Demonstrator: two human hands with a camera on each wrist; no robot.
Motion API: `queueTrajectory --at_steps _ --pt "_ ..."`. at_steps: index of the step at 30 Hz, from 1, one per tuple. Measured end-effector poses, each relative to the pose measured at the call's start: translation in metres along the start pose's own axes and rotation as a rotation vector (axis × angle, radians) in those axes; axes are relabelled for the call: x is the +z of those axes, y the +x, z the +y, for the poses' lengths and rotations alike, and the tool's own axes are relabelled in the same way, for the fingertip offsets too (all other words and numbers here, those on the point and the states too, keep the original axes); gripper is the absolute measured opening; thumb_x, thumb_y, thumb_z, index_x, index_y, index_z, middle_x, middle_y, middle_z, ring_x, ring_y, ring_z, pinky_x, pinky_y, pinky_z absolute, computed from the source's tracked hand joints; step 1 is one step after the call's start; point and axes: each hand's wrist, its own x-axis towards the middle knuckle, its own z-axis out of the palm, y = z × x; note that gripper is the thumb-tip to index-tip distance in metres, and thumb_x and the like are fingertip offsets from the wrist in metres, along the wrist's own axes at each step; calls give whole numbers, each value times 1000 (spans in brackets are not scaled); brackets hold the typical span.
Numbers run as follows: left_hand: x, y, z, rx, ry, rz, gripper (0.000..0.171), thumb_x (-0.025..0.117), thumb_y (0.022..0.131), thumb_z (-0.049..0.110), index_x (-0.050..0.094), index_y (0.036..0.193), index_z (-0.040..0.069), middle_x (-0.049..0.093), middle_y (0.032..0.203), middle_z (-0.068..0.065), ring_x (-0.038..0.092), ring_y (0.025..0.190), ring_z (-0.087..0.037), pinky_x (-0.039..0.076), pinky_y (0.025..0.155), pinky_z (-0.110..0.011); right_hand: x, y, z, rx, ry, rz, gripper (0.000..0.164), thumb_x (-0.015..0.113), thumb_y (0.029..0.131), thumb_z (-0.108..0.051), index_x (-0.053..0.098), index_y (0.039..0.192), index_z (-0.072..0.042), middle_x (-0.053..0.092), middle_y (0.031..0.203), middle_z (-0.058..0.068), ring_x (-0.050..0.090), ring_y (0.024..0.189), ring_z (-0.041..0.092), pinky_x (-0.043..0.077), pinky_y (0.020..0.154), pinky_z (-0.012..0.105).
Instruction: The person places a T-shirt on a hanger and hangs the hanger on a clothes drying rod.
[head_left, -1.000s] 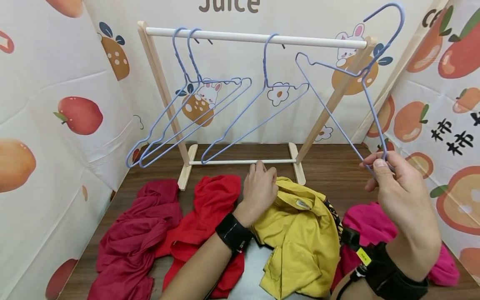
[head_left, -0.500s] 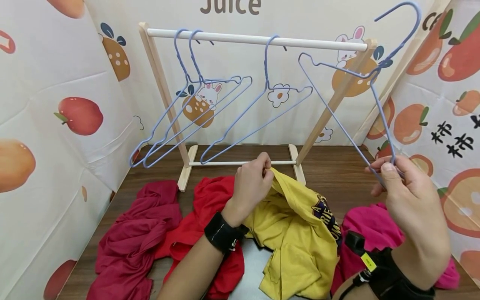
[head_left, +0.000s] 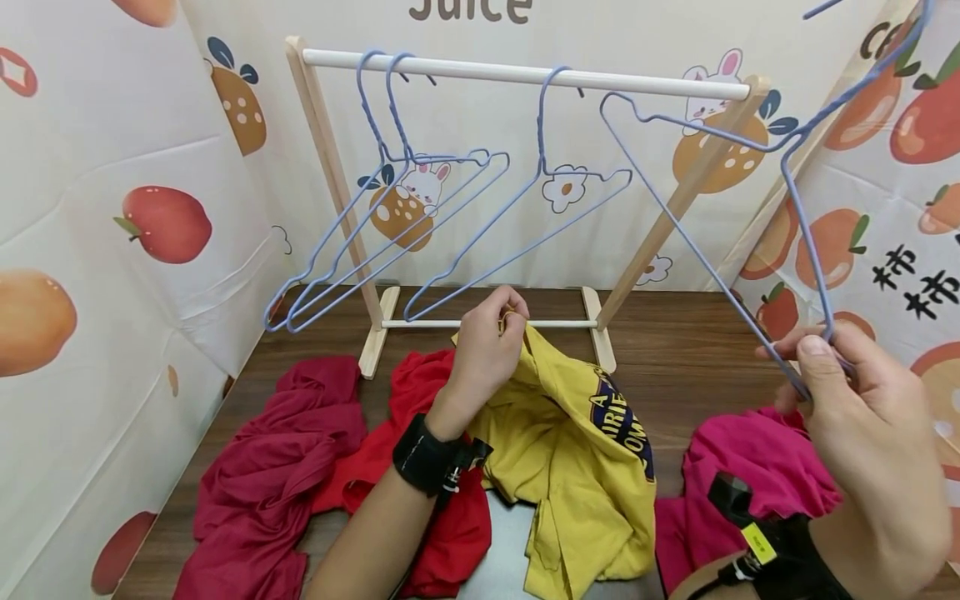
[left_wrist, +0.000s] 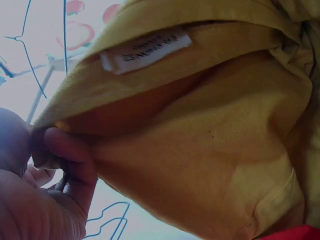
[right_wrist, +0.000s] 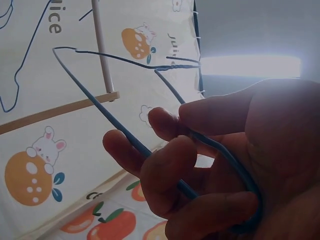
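My left hand point(head_left: 489, 346) pinches the edge of a yellow T-shirt point(head_left: 577, 475) and lifts that edge off the pile. Dark lettering shows on the shirt's right side. The left wrist view shows the raised opening, with a white label point(left_wrist: 147, 52) inside the fabric. On the right, my right hand point(head_left: 862, 408) grips a blue wire hanger point(head_left: 697, 242) by one lower corner, its hook tilted up to the right. In the right wrist view the fingers point(right_wrist: 167, 165) curl round the hanger's wire. The hanger and the shirt are apart.
Behind the hands stands a wooden rack with a white rail point(head_left: 487, 71). Several blue hangers point(head_left: 480, 217) hang from it. A maroon garment point(head_left: 277, 467) and a red garment point(head_left: 420, 392) lie at left, a pink one point(head_left: 750, 467) at right. Printed cloth walls enclose the table point(head_left: 675, 342).
My left hand has moved left and slightly up, raising the shirt's edge so more lettering shows. My right hand has carried the hanger to the right and slightly down.
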Motion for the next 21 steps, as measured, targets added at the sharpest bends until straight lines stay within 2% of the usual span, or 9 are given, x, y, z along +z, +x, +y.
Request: queueTrajectory --at_steps 5,8,12,16,18,21 --pt "-7 2 1 -1 -22 29 20 47 91 5 64 86 13 45 60 0 32 49 -12 28 49 -23 -4 -3 2 33 -5 48 25 46 109 -21 69 106 -13 63 76 -12 54 56 8 34 48 27" --pt "-10 2 3 -1 -39 38 20 49 91 6 67 86 15 51 63 1 35 50 -11 29 49 -23 -6 -5 6 67 34 98 25 48 108 -22 70 103 -14 58 62 -8 51 51 7 29 44 30" --pt "-14 1 5 1 -57 39 19 54 90 6 71 91 16 48 63 2 33 48 -11 27 48 -23 -10 -10 13 84 193 160 26 49 108 -19 70 98 -6 52 50 -3 46 41 9 17 38 32" --pt "-20 1 6 5 -81 50 16 60 90 6 70 99 15 40 56 2 32 46 -14 26 48 -24 -15 -14 19 92 305 181 27 51 107 -17 68 94 1 50 44 1 41 36 13 7 39 34" --pt "-23 1 6 1 -96 54 15 62 91 7 69 102 13 37 53 1 33 45 -16 26 48 -25 -17 -15 20 94 278 184 28 50 107 -16 67 93 1 49 43 2 40 35 14 6 38 34" --pt "-26 1 7 -10 -112 54 12 63 92 10 70 102 14 35 52 2 33 44 -17 26 48 -26 -21 -18 23 45 134 144 29 45 109 -16 68 95 -5 51 46 -4 37 35 12 11 37 32"
